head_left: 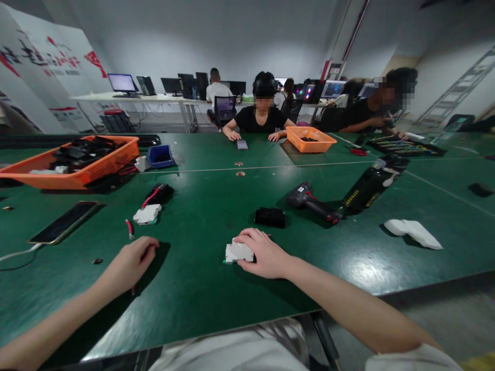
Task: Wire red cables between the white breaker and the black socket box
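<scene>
My right hand (266, 255) is closed around a white circuit breaker (237, 252) with a green edge, resting on the green table. My left hand (133, 260) is curled above the table at the left. Below its fist the end of a red wire (133, 290) sticks out; the rest is hidden by the hand. Beyond that hand lie a short red wire with a metal lug (130, 229) and a second white breaker (147, 214). Behind this breaker is a black part (162, 192) with a red wire. A black block (270, 217) lies just past my right hand.
A phone (65, 222) on a cable lies left. Orange baskets (112, 167) of black parts and a blue bin (161, 156) stand farther back. To the right are a cordless screwdriver (313, 202), a black cylinder (367, 188) and white crumpled material (413, 232). Co-workers sit across the table.
</scene>
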Demonstrator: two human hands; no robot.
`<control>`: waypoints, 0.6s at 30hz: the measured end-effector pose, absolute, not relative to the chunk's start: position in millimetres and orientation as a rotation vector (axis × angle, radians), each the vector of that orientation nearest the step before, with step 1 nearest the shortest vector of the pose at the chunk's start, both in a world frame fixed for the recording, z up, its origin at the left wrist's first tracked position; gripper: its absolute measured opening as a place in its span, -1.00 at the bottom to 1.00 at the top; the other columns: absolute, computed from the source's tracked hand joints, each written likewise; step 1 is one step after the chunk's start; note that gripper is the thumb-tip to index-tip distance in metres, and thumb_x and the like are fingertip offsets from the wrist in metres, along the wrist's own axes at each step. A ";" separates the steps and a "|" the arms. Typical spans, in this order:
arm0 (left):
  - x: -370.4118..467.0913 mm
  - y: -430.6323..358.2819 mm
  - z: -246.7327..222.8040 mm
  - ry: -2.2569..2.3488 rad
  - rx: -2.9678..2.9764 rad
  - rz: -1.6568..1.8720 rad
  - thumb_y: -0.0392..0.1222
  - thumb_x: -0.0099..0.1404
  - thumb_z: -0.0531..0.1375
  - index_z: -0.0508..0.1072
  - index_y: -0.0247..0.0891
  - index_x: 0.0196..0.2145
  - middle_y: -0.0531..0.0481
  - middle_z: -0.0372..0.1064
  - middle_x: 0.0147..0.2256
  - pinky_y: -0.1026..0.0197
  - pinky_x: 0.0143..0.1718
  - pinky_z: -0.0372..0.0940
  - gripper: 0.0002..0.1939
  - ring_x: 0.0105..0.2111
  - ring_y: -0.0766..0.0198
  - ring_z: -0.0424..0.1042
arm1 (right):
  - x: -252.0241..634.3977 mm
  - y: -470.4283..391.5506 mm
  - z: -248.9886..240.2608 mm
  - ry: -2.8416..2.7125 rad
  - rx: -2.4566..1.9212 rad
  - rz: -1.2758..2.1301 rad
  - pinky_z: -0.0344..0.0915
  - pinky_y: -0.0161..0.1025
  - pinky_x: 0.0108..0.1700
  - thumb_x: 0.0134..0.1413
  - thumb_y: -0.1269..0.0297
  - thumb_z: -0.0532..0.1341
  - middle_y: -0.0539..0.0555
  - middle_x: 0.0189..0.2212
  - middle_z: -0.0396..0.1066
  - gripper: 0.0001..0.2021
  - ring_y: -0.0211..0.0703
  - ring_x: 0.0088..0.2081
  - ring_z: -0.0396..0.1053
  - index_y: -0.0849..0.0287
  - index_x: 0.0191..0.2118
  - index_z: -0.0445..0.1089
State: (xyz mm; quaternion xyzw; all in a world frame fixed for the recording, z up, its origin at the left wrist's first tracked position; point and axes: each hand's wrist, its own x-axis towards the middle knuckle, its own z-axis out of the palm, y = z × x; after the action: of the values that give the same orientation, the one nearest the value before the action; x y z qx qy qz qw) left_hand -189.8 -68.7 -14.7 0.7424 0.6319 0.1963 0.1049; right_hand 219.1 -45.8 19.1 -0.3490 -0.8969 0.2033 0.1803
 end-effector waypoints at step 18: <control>90.8 74.9 -5.7 1.267 2.561 0.770 -0.29 0.41 -0.02 0.46 -0.16 -0.15 -0.02 0.50 -0.19 0.02 0.03 0.26 -0.74 -0.10 0.16 0.42 | 222.2 -42.7 12.7 -2.602 -0.788 0.565 0.28 -0.04 0.09 0.06 0.18 0.36 0.19 0.01 0.33 -0.47 0.03 0.02 0.30 0.17 0.15 0.33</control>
State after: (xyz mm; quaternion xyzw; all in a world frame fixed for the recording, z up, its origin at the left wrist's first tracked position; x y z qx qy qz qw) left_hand 90.8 74.9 -5.7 0.8618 0.4266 0.2590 0.0911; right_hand 222.2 -42.7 12.7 -0.2792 -0.9215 0.2002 0.1813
